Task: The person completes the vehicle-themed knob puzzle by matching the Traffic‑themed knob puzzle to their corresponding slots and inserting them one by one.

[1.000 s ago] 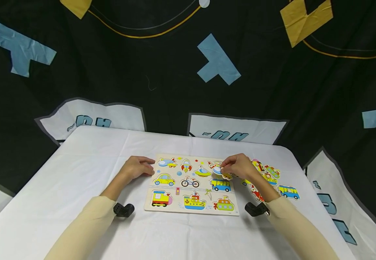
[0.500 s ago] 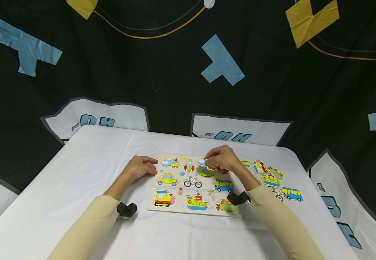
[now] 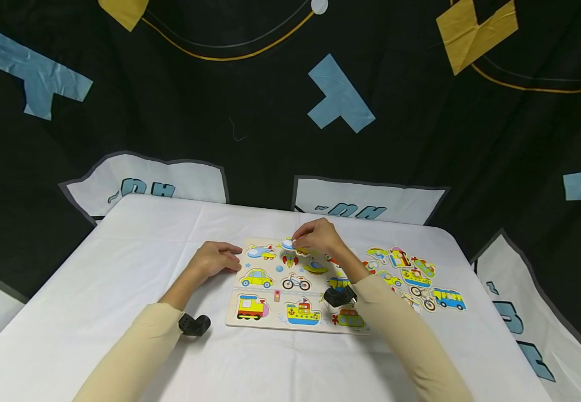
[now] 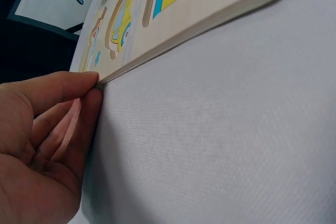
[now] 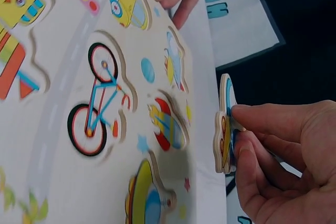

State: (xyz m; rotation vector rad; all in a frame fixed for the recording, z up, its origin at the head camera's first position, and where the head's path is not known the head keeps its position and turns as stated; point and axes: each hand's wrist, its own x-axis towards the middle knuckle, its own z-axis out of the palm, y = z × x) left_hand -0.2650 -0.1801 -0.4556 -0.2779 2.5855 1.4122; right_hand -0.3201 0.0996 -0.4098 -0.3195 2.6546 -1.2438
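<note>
A wooden puzzle board with vehicle-shaped recesses lies on the table. My left hand is at its left side; in the left wrist view the fingertips pinch the board's edge. Above the board's far part, my right hand pinches an airplane puzzle piece between thumb and fingers. The right wrist view shows this airplane piece nearly edge-on, raised off the board. Below it is the rocket recess, and the airplane recess lies farther left.
To the right of the board lie several loose puzzle pieces, among them a bus, a bicycle and a ship. A white cloth covers the table. Behind it hangs a black curtain.
My right hand has carried the airplane piece leftward across the board's far side, from above the helicopter recess to above the rocket. The left hand stays at the board's left edge.
</note>
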